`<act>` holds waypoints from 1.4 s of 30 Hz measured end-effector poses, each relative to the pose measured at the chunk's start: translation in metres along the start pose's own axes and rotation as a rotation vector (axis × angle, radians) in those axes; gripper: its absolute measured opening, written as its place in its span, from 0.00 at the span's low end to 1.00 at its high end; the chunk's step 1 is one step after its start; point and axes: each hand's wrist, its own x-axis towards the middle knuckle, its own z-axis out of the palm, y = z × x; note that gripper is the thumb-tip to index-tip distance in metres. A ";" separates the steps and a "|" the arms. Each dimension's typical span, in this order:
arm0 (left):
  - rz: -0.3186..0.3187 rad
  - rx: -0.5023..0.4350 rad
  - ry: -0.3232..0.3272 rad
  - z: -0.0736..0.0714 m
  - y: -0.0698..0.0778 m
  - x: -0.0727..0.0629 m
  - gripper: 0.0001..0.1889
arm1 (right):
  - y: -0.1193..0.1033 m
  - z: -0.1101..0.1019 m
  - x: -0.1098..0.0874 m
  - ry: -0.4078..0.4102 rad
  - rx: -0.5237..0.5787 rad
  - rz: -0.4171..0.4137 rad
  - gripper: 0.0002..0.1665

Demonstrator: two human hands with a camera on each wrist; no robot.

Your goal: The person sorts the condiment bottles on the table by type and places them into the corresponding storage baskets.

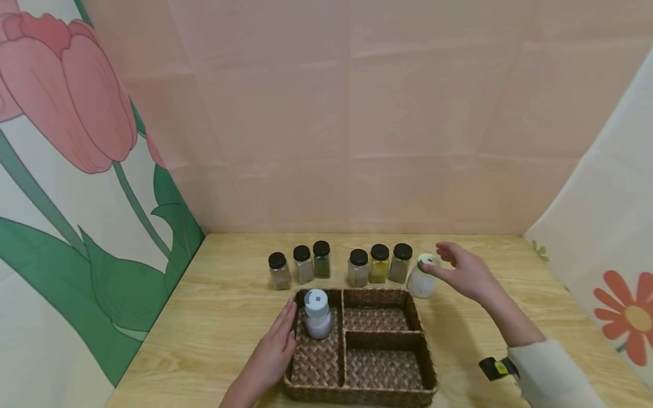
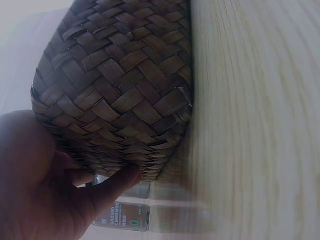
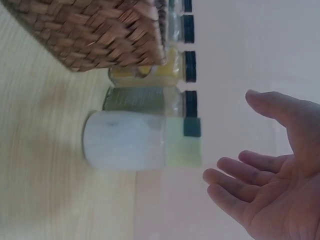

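Note:
A brown woven basket (image 1: 390,391) with three compartments stands on the table. My left hand (image 1: 278,343) rests against its left wall, the fingers lying along the outside. In the left wrist view the woven wall (image 2: 117,75) fills much of the picture beside that hand (image 2: 55,185). A white-lidded bottle (image 1: 318,323) stands upright in the left compartment. My right hand (image 1: 466,272) is spread beside a white bottle with a pale green lid (image 1: 422,283). The right wrist view shows a gap between that hand (image 3: 280,185) and the bottle (image 3: 127,141).
Behind the basket stand several black-capped spice jars, among them a green one (image 1: 322,260), a yellow one (image 1: 379,265) and a greyish one (image 1: 400,264). A pink cloth (image 1: 331,141) hangs at the table's back edge. Patterned cloths hang at both sides.

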 end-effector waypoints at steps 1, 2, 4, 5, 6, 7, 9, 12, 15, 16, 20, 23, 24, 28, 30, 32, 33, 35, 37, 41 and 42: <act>-0.004 -0.003 -0.004 0.000 0.000 0.000 0.31 | 0.002 0.001 0.001 -0.003 -0.001 0.004 0.52; -0.004 -0.005 -0.004 -0.001 0.000 0.000 0.31 | 0.004 0.001 0.002 -0.006 -0.002 0.009 0.52; -0.007 -0.007 -0.007 -0.001 0.000 0.000 0.31 | 0.007 0.003 0.003 -0.010 -0.005 0.015 0.52; -0.007 -0.008 -0.009 -0.001 0.000 0.001 0.31 | 0.009 0.004 0.003 -0.012 -0.005 0.016 0.52; -0.006 -0.007 -0.010 -0.001 0.000 0.001 0.31 | 0.011 0.005 0.004 -0.014 -0.006 0.017 0.52; -0.005 -0.008 -0.011 -0.001 0.000 0.001 0.31 | 0.013 0.006 0.004 -0.015 -0.004 0.018 0.52; -0.002 -0.008 -0.010 -0.001 -0.001 0.001 0.31 | 0.017 0.008 0.005 -0.019 0.003 0.021 0.53; 0.002 -0.006 -0.006 0.000 -0.001 0.001 0.31 | 0.022 0.012 0.006 -0.025 0.013 0.028 0.54; 0.002 0.002 -0.003 0.001 -0.002 0.001 0.31 | 0.028 0.016 0.008 -0.029 0.017 0.037 0.56; 0.002 0.001 -0.003 0.001 -0.002 0.001 0.31 | 0.029 0.017 0.008 -0.031 0.018 0.040 0.56; 0.006 0.001 -0.001 0.001 -0.003 0.000 0.31 | 0.034 0.022 0.010 -0.037 0.028 0.051 0.56; 0.009 -0.002 0.002 0.000 -0.002 0.000 0.31 | 0.036 0.027 0.012 -0.044 0.034 0.053 0.54; 0.009 -0.003 0.001 0.000 -0.002 0.000 0.31 | 0.037 0.028 0.013 -0.047 0.035 0.055 0.54; 0.011 -0.004 -0.002 0.000 -0.002 0.001 0.31 | 0.042 0.032 0.015 -0.055 0.038 0.064 0.52; 0.010 -0.003 -0.008 0.000 -0.002 0.001 0.31 | 0.044 0.034 0.016 -0.052 0.035 0.067 0.53; 0.008 -0.001 -0.012 0.000 -0.002 0.001 0.31 | 0.047 0.037 0.017 -0.052 0.036 0.068 0.54; 0.008 0.000 -0.014 0.000 -0.002 0.001 0.31 | 0.047 0.038 0.018 -0.052 0.037 0.069 0.55; 0.006 -0.001 -0.016 0.000 -0.001 0.001 0.31 | 0.049 0.040 0.019 -0.050 0.040 0.071 0.56; 0.005 -0.007 -0.015 -0.001 -0.001 0.001 0.31 | 0.050 0.041 0.021 -0.051 0.043 0.073 0.55; 0.004 -0.015 -0.015 -0.002 0.000 0.001 0.31 | 0.052 0.043 0.022 -0.053 0.050 0.079 0.53; 0.004 -0.015 -0.015 -0.002 0.000 0.001 0.31 | 0.052 0.044 0.023 -0.055 0.053 0.082 0.53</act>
